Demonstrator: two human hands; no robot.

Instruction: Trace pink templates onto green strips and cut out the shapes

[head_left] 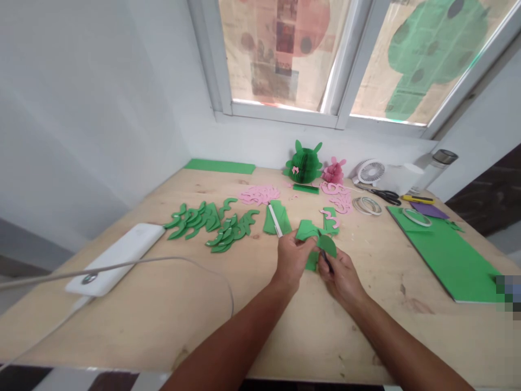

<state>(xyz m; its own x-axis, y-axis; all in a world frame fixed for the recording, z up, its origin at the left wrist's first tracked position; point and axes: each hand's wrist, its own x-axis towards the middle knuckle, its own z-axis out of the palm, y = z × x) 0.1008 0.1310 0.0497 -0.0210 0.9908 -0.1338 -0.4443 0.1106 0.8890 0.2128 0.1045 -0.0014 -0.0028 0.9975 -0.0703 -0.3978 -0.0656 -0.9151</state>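
Head view shows the left hand (291, 258) with thumb and fingers pinched on a flat light-green paper piece (307, 230), which lies just ahead of its fingertips, and the right hand (340, 271) curled round small dark-handled scissors (328, 262). The scissors' long axis slants up and leftward from the right palm toward the paper; a rounded green paper flap (328, 246) sits between the hands, nearer the right, hiding part of the blades. Whether flap and piece are joined, and how wide the blades stand, I cannot tell. Just beyond the left hand, a slim white pen-like tool (275, 219) lies across flat green paper sheets (284, 216). Ahead, a curly pink paper strip (334, 221) rests on a green paper rectangle (330, 209). Piled green curved paper cutouts (229, 238) lie leftward, well apart from both hands.
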